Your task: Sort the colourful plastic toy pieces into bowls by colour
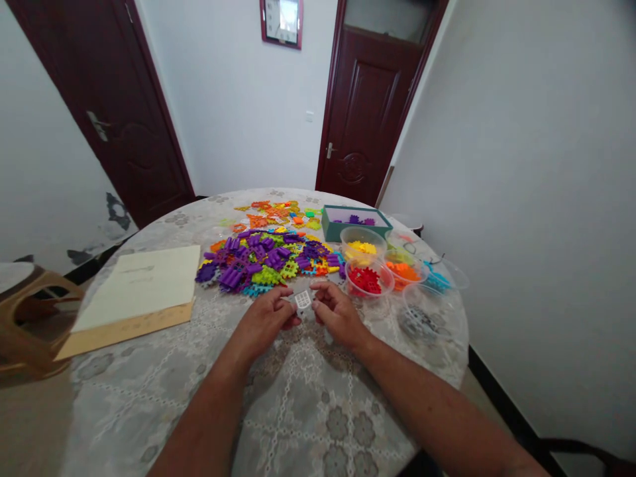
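Observation:
A small white plastic lattice piece [303, 300], like a little window with a rounded edge, is held up between my two hands over the table's middle. My left hand [265, 321] has its thumb and fingers closed at the piece's left edge. From the right, my right hand [340, 315] pinches towards the other edge, its index finger and thumb curled close to it. The exact contact of the right fingertips is too small to make out. Just beyond the hands lies a heap of purple, green, blue and orange toothed plastic pieces [268, 258].
Clear tubs hold red pieces [366, 280], yellow pieces [362, 247], orange pieces [402, 273], blue pieces [437, 279] and grey pieces [422, 320]. A green box [334, 230] stands behind them. Flat boards [144, 285] lie at left on the patterned tablecloth [298, 411].

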A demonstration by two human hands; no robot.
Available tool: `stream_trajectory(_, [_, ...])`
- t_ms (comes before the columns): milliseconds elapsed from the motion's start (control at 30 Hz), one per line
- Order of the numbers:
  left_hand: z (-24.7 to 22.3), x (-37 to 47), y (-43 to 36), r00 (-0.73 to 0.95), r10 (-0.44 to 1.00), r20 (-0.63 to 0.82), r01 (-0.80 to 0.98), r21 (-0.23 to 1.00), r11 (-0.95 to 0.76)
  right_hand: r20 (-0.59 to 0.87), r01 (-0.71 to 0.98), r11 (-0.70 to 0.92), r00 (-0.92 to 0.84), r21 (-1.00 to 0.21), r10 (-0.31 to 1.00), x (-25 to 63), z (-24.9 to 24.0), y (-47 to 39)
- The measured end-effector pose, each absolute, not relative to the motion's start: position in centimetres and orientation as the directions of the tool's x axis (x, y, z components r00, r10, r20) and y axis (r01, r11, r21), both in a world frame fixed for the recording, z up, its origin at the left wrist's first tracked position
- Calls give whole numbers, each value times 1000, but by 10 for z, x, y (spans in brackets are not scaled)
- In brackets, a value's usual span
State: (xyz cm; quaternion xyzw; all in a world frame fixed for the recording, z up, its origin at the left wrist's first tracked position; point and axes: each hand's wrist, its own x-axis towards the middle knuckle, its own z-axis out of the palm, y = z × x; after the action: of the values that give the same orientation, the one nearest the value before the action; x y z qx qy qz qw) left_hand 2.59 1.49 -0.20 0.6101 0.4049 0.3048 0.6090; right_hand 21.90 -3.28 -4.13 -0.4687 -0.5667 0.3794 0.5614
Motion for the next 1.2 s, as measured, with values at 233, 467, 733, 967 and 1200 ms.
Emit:
stream_trajectory(233, [11,18,13,509,851,-128,184,982,38,349,307,318,52,-897,936,223,-24,-39])
stream_trajectory(467, [11,6,24,473,875,-104,279,959,-37,556,696,323,131,-641,821,260,35,-77])
stream_trajectory(733, [8,3,27,480,875,-68,289,954,-85,544,864,-228,467,-450,697,361,55,-155])
stream_trajectory(967, [10,5,26,465,883,-68,319,943,-95,515,906,-275,412,-323,752,391,11,-180])
stream_trajectory(1200, [5,3,28,457,887,-58,335,935,-112,622,960,-68,228,-270,749,377,-15,-180])
